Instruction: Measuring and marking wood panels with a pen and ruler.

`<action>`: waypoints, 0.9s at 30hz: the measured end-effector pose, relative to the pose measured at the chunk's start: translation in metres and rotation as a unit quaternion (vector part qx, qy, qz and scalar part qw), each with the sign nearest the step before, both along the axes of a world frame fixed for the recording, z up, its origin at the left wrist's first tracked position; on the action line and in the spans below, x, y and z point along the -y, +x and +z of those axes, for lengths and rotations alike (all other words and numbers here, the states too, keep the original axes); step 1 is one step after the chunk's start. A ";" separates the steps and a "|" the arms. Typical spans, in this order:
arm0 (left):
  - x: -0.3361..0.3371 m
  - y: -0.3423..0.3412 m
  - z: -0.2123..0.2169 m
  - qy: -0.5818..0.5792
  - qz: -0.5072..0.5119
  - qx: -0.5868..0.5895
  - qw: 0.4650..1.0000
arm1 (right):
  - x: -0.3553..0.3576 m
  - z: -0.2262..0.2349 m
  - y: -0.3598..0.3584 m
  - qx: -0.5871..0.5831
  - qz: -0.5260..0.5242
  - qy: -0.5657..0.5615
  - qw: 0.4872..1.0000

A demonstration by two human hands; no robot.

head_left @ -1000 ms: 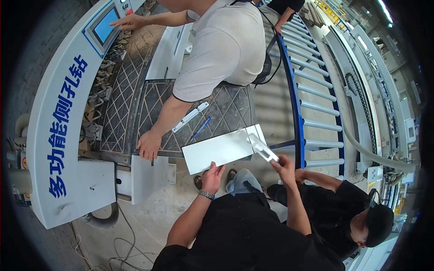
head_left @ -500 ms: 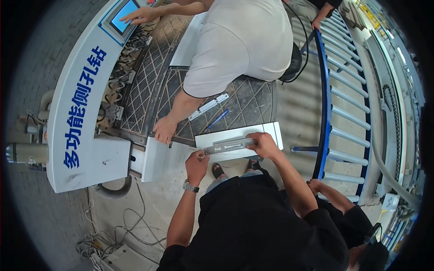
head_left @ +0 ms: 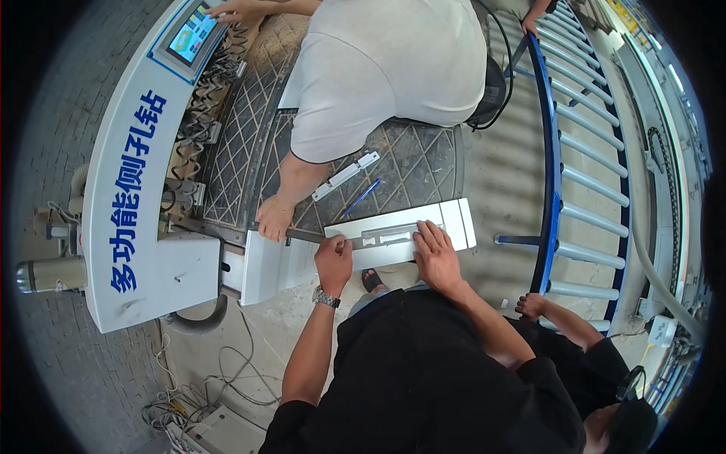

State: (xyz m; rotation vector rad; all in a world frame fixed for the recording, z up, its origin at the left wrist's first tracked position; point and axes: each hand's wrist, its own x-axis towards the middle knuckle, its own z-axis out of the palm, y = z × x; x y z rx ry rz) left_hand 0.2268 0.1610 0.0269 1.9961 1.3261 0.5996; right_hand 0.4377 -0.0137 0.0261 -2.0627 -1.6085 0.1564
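Note:
A long grey metal plate with slotted cutouts (head_left: 382,229) lies along a white panel (head_left: 459,228) in front of me. My left hand (head_left: 333,262) has its fingers closed on the plate's left end; the fingertips are partly hidden from view. At the other end, my right hand (head_left: 439,257) rests with its fingers stretched out flat over the plate and the panel. Just beyond the panel, a blue pen (head_left: 362,197) and a pale notched strip (head_left: 345,176) lie on the dark machine bed (head_left: 423,163).
A co-worker in a white shirt (head_left: 393,64) leans over the bed, one hand (head_left: 274,218) at its near edge, another hand near the touchscreen (head_left: 193,36). A blue-framed roller conveyor (head_left: 590,219) stands right. Another person's hand (head_left: 532,305) is lower right. Cables (head_left: 227,382) trail lower left.
The slotted plate has come down flat onto the white panel. My right hand has gone from gripping its end to lying flat. The touchscreen shows a different picture.

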 end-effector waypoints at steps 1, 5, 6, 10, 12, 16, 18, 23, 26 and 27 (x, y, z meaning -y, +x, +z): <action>-0.005 0.003 0.004 0.015 -0.003 -0.008 1.000 | 0.001 0.000 0.000 -0.002 0.001 -0.008 1.000; -0.047 0.046 0.009 0.122 -0.101 -0.093 0.983 | 0.003 0.003 -0.003 0.000 0.006 -0.014 1.000; -0.057 0.061 0.007 0.141 -0.120 -0.099 0.978 | 0.004 0.004 -0.005 0.001 0.006 -0.017 1.000; -0.083 0.100 -0.004 0.137 -0.189 -0.230 0.945 | 0.006 0.008 -0.020 0.017 0.045 -0.008 0.999; -0.089 0.107 -0.008 0.157 -0.215 -0.261 0.928 | 0.006 0.007 -0.026 0.015 0.080 -0.044 0.996; -0.092 0.086 -0.007 0.225 -0.204 -0.168 0.938 | 0.004 0.004 -0.032 0.013 0.069 -0.085 0.994; -0.088 0.062 -0.005 0.186 -0.198 -0.139 0.952 | 0.003 0.003 -0.032 0.005 0.094 -0.115 0.989; -0.058 -0.002 -0.001 0.029 -0.103 -0.113 0.988 | -0.004 0.002 -0.031 0.001 0.098 -0.113 0.989; -0.026 -0.023 -0.006 0.005 -0.066 -0.137 0.988 | -0.008 0.002 -0.030 -0.006 0.106 -0.111 0.988; -0.018 -0.025 -0.009 0.000 -0.061 -0.131 0.989 | -0.011 0.001 -0.029 -0.009 0.109 -0.105 0.988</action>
